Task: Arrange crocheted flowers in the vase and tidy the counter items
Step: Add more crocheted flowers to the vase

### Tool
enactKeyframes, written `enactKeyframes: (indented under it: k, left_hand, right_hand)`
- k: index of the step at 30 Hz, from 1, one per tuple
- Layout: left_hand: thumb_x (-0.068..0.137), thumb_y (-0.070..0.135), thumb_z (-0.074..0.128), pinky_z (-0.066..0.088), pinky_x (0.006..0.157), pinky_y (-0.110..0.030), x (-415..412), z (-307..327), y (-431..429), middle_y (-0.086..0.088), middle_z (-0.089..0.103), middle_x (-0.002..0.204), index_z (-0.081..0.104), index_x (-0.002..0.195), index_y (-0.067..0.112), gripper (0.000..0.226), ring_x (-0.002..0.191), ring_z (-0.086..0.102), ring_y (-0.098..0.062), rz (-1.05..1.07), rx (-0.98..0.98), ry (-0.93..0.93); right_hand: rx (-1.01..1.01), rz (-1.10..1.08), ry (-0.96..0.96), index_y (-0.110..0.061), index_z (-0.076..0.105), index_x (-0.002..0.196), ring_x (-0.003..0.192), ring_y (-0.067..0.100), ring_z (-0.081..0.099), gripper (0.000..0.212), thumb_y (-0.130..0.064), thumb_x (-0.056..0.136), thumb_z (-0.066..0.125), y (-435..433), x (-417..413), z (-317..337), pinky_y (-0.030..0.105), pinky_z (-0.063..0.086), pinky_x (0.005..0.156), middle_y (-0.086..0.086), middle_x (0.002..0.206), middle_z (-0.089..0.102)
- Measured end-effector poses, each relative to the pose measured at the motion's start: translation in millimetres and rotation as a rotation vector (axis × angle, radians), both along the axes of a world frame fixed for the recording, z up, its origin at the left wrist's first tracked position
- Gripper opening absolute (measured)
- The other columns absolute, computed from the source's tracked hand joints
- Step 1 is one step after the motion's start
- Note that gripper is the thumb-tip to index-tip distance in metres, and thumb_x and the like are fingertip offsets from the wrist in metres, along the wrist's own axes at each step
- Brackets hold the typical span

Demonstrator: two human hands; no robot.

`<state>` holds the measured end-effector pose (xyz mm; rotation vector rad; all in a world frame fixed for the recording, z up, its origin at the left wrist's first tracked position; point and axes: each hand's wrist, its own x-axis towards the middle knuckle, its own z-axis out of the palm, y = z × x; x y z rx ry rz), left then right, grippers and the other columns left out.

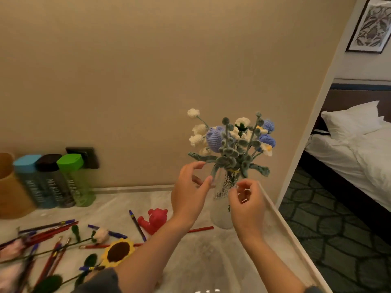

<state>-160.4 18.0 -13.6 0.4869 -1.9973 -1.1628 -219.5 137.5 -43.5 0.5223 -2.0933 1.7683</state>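
A clear glass vase stands near the right edge of the pale marbled surface, close to the wall. It holds a bunch of crocheted flowers in white, lilac and blue with grey-green leaves, and the stems pass down through its neck. Both hands are raised at the neck of the vase, one on each side.

The left hand has its fingers spread, thumb and forefinger well apart, just beside a drooping leaf; whether they touch it cannot be told. The right hand has its fingers curled in, thumb and forefinger tips close together by the neck; whether they pinch anything cannot be told.

To the left on the surface lie a crocheted sunflower, a white flower on a green stem, a red toy bear and scattered pencils. Three bottles with blue, black and green lids stand against the wall.
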Motion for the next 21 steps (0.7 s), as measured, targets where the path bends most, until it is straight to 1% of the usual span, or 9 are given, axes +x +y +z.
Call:
enactKeyframes:
  k: [4, 6, 8, 10, 13, 15, 17, 19, 21]
  left_hand:
    - [0.086, 0.030, 0.068, 0.047, 0.065, -0.014, 34.6, -19.5, -7.3, 0.023, 0.054, 0.107, 0.056, 0.110, 0.041, 0.029, 0.077, 0.059, 0.001, 0.113, 0.061, -0.005]
    - [0.087, 0.031, 0.067, 0.050, 0.066, -0.016, 55.3, -30.1, -12.7, 0.021, 0.055, 0.105, 0.054, 0.108, 0.043, 0.026, 0.077, 0.058, 0.001, 0.200, 0.085, -0.023]
    - [0.088, 0.031, 0.065, 0.051, 0.064, -0.017, 77.6, -40.9, -18.3, 0.019, 0.056, 0.103, 0.053, 0.103, 0.045, 0.024, 0.077, 0.057, 0.003, 0.284, 0.111, -0.040]
    - [0.088, 0.030, 0.065, 0.049, 0.064, -0.014, 102.7, -51.3, -24.4, 0.019, 0.057, 0.103, 0.054, 0.102, 0.043, 0.022, 0.078, 0.056, 0.005, 0.361, 0.127, -0.061]
    - [0.088, 0.031, 0.065, 0.050, 0.068, -0.019, 142.5, -64.6, -36.9, 0.021, 0.058, 0.102, 0.058, 0.101, 0.043, 0.019, 0.078, 0.055, 0.002, 0.477, 0.182, -0.093]
    - [0.089, 0.033, 0.064, 0.051, 0.069, -0.020, 167.6, -70.6, -46.0, 0.021, 0.059, 0.101, 0.058, 0.102, 0.042, 0.016, 0.081, 0.057, 0.002, 0.544, 0.223, -0.128]
    - [0.089, 0.037, 0.064, 0.051, 0.069, -0.019, 193.3, -74.1, -56.0, 0.021, 0.061, 0.098, 0.059, 0.101, 0.041, 0.013, 0.083, 0.058, 0.003, 0.603, 0.240, -0.138]
    - [0.089, 0.037, 0.064, 0.049, 0.067, -0.017, 215.8, -78.4, -66.5, 0.021, 0.060, 0.097, 0.061, 0.101, 0.039, 0.013, 0.082, 0.058, 0.002, 0.637, 0.247, -0.157]
    - [0.089, 0.033, 0.065, 0.051, 0.067, -0.020, 236.2, -84.9, -78.5, 0.020, 0.061, 0.098, 0.061, 0.102, 0.037, 0.015, 0.080, 0.058, 0.000, 0.655, 0.258, -0.193]
  right_hand:
    - [0.053, 0.188, -0.025, -0.029, 0.058, 0.090, 0.065, 0.011, 0.053, 0.017, -0.012, 0.089, 0.063, -20.6, 26.0, -18.6, 0.035, 0.048, 0.059, -0.008, 0.081, 0.059]
    - [0.076, 0.276, -0.031, -0.029, 0.059, 0.093, 0.065, 0.010, 0.053, 0.019, -0.011, 0.089, 0.062, -30.4, 39.9, -27.4, 0.032, 0.048, 0.059, -0.010, 0.083, 0.059]
    - [0.091, 0.359, -0.029, -0.029, 0.059, 0.094, 0.067, 0.010, 0.054, 0.021, -0.009, 0.089, 0.060, -40.2, 53.8, -34.3, 0.031, 0.049, 0.060, -0.010, 0.084, 0.060]
    - [0.085, 0.446, -0.033, -0.030, 0.059, 0.092, 0.067, 0.010, 0.055, 0.026, -0.005, 0.089, 0.059, -51.9, 70.0, -39.1, 0.029, 0.047, 0.060, -0.009, 0.084, 0.061]
    - [0.078, 0.576, -0.092, -0.035, 0.059, 0.088, 0.066, 0.006, 0.058, 0.027, -0.008, 0.089, 0.059, -72.5, 96.1, -44.2, 0.023, 0.047, 0.060, -0.011, 0.083, 0.063]
    - [0.113, 0.655, -0.137, -0.033, 0.062, 0.089, 0.072, 0.007, 0.062, 0.023, -0.009, 0.090, 0.060, -87.2, 110.2, -49.8, 0.031, 0.053, 0.066, -0.010, 0.083, 0.065]
    - [0.173, 0.723, -0.158, -0.033, 0.062, 0.091, 0.076, 0.009, 0.062, 0.023, -0.010, 0.090, 0.061, -103.1, 124.4, -52.9, 0.038, 0.054, 0.070, -0.009, 0.085, 0.065]
    - [0.246, 0.776, -0.159, -0.035, 0.060, 0.092, 0.078, 0.007, 0.060, 0.025, -0.010, 0.091, 0.059, -117.4, 138.8, -53.8, 0.035, 0.055, 0.071, -0.011, 0.087, 0.063]
    - [0.310, 0.830, -0.161, -0.038, 0.059, 0.094, 0.079, 0.006, 0.060, 0.026, -0.011, 0.092, 0.058, -131.6, 152.9, -55.1, 0.031, 0.055, 0.070, -0.014, 0.088, 0.062]
